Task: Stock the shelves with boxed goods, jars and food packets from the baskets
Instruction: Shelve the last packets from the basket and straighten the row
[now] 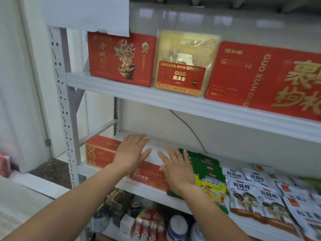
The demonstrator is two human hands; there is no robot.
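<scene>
A: Middle shelf, white painted metal. Two red cardboard boxes sit at its left end. The helix-patterned box is taller and at the far left. The flat red box is oblong and lies along the front lip just beside it.

B: Hands?

A: Left hand is over the helix-patterned box's right end, fingers straight and spread, gripping nothing. Right hand is splayed the same way, palm down, over the flat red box's right end and the edge of the green packets. Cannot tell whether either palm presses down.

B: Further right?

A: The green packets are glossy plastic, stacked overlapping. Next come the white mushroom packets, shiny film, fanned flat in rows.

B: Above?

A: Upper shelf: a red noodle box stands upright with a clear-wrapped yellow ginseng pack touching it. Next is a large red gift box with gold characters. A white paper sheet hangs over the noodle box's top corner.

B: Below, and the frame?

A: Small bottles and round jars, blurred. Perforated grey steel upright at left. A black cable runs down the back wall.
</scene>
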